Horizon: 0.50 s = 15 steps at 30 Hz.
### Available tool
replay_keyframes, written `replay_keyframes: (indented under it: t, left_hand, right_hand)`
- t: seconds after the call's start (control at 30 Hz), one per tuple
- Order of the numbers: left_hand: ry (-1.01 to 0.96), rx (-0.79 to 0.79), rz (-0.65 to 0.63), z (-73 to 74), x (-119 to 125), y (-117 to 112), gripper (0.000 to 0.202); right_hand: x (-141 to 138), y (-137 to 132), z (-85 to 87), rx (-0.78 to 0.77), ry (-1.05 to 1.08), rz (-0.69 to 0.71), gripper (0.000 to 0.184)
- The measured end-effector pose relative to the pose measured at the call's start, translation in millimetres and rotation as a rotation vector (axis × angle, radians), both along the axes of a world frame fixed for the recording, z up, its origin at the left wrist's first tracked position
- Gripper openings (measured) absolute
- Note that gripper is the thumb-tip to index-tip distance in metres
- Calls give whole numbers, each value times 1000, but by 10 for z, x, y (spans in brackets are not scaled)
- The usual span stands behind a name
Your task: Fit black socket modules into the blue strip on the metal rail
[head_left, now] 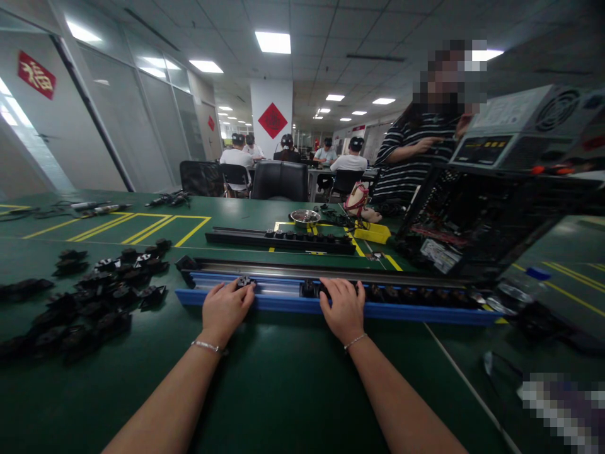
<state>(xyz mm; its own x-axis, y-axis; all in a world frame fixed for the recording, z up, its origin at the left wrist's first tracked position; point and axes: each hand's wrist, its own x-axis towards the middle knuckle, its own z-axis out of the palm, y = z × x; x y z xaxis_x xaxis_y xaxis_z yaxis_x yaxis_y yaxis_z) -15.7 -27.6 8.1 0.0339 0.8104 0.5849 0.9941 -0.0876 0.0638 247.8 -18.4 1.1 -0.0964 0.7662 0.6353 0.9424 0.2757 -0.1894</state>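
Observation:
A long blue rail [278, 304] with a channel lies across the green table in front of me. At its left part, my left hand [224, 309] is closed with its fingers around a small black part [244, 281], over the bare silvery channel. My right hand [343, 306] rests on the rail farther right, fingers apart and lying over black parts in the channel. One black block [309, 289] shows just left of that hand. To its right a row of similar black parts [406, 294] fills the channel. The undersides of my fingers are hidden.
Loose black parts [94, 302] are heaped at the left. Behind the blue rail lie a black rail [278, 268] and another [236, 237] holding parts. A metal bowl [305, 217], a yellow tray [373, 232] and an open computer case [454, 214] stand beyond. A person [416, 148] stands behind the case.

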Motion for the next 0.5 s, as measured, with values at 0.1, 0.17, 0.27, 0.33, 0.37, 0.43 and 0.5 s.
replay_keyframes:
  t: [0.1, 0.17, 0.27, 0.33, 0.37, 0.43, 0.5]
  left_hand:
    - [0, -1, 24, 9, -22, 1, 36]
    - [2, -3, 39, 14, -35, 2, 37]
    - [3, -4, 58, 15, -48, 2, 38]
    - [-3, 0, 62, 11, -50, 4, 39]
    - [-12, 2, 60, 9, -47, 7, 39]
    - [-40, 6, 49, 6, -38, 15, 38]
    - [-80, 11, 38, 4, -28, 29, 40]
  right_hand:
    - [0, 2, 0, 7, -6, -5, 31]
    - [0, 1, 0, 11, 2, -1, 31]
    - [-2, -2, 4, 9, 7, 3, 30]
    - [-3, -5, 7, 4, 8, 3, 30]
    - [-4, -6, 9, 3, 10, 3, 30]
    - [-4, -7, 10, 2, 16, 8, 30]
    - [-5, -7, 10, 0, 25, 16, 30]
